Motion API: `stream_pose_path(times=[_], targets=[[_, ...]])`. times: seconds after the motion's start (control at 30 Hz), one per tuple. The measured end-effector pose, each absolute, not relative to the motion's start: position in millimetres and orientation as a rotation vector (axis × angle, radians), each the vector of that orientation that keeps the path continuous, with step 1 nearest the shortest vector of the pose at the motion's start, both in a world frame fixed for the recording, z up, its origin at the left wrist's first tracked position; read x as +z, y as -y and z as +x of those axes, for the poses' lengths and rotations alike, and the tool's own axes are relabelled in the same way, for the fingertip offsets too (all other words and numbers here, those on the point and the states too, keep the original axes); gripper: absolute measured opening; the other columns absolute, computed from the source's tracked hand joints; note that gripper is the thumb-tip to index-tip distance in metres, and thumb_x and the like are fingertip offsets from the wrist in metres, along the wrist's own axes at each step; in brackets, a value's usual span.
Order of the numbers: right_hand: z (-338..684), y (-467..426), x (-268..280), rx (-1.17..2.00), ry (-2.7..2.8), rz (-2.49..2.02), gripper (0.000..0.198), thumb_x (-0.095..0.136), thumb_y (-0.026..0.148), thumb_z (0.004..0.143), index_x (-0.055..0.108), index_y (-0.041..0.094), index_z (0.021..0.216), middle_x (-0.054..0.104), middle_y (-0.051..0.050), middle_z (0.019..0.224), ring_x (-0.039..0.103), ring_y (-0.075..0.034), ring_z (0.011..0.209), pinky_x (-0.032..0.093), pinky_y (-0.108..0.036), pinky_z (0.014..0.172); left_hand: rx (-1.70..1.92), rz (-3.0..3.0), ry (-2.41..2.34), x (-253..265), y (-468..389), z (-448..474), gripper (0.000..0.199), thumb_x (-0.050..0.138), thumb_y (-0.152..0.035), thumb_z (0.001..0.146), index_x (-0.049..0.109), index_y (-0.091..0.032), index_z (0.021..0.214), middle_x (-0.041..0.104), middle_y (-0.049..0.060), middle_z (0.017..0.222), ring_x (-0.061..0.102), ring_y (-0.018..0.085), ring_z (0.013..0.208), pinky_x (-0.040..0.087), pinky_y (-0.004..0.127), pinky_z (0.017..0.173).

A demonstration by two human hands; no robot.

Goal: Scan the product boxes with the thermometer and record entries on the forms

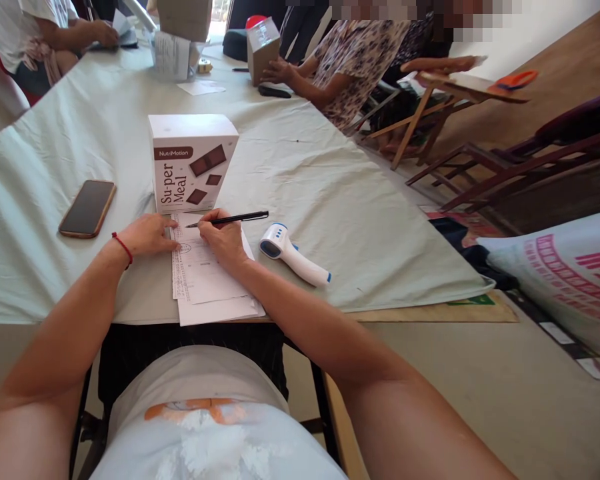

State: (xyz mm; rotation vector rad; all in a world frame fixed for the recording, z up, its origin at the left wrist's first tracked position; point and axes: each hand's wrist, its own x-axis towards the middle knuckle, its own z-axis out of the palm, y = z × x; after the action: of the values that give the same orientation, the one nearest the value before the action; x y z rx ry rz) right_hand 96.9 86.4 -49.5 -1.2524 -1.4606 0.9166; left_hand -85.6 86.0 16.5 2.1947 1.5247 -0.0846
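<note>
as the left hand (149,235) lies open at the papers (210,283), likely steadying them on the tabletop (330,173) before the box (193,167), the right hand (223,241) pinches the pen (247,217) low, seemingly for control.

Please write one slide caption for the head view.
Right hand holding a pen over papers, left hand at their edge, near a box.

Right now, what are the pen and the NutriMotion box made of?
The pen looks like smooth black plastic, with an even, straight barrel, though metal is possible. The box seems smooth printed cardboard, with flat sides and crisp folded edges.
</note>
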Motion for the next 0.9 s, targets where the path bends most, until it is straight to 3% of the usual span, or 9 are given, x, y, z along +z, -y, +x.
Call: stream_pose_path(times=[0.17,0.43,0.9], targets=[[90.8,-76.3,-41.8,0.922,1.499,-1.294,0.008,0.057,0.027,0.068,0.052,0.022,0.066,0.052,0.002,0.065,0.05,-0.015,0.068,0.045,-0.03,0.07,0.065,2.128,-1.551,12.0,-89.4,-89.4,0.061,0.068,-0.044,0.08,0.067,-0.017,0.134,0.071,0.005,0.09,0.068,0.026,0.093,0.049,0.034,0.09],[88.6,-76.2,-41.1,0.901,1.593,-1.296,0.012,0.058,0.021,0.073,0.049,0.022,0.065,0.049,0.002,0.063,0.047,-0.016,0.067,0.042,-0.03,0.068,0.063,2.145,-1.544,10.9,-89.3,-85.4,0.062,0.071,-0.04,0.074,0.065,-0.017,0.131,0.07,0.005,0.086,0.067,0.027,0.09,0.05,0.036,0.085],[87.9,-76.1,-42.2,0.9,1.602,-1.281,0.012,0.06,0.023,0.071,0.051,0.022,0.063,0.052,0.001,0.063,0.047,-0.016,0.065,0.042,-0.03,0.066,0.067,2.122,-1.541,11.1,-89.1,-83.7,0.061,0.072,-0.039,0.075,0.065,-0.017,0.131,0.069,0.005,0.085,0.067,0.029,0.095,0.05,0.038,0.089]])
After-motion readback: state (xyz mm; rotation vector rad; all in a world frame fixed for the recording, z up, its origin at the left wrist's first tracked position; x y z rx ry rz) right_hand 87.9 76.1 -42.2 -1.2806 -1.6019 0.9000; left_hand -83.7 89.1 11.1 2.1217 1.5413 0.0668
